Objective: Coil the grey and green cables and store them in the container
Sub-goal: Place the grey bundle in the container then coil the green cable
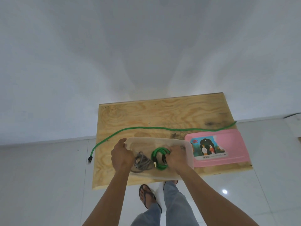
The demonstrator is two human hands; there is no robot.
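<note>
A clear plastic container [187, 159] sits at the near edge of a plywood table. Inside it lies a coiled grey cable [141, 162] on the left and a coiled green cable [158, 158] beside it. My right hand [176, 158] grips the green coil inside the container. My left hand [122, 154] holds the container's left rim, thumb up along the far corner. A second green cable [162, 128] lies uncoiled across the table behind the container, its black plug [90, 159] hanging off the left edge.
A pink lid [228, 144] with a picture label lies on the table right of the container. The plywood table [146, 115] stands against a white wall on a white tiled floor. My legs and a sandalled foot [147, 196] show below the table's near edge.
</note>
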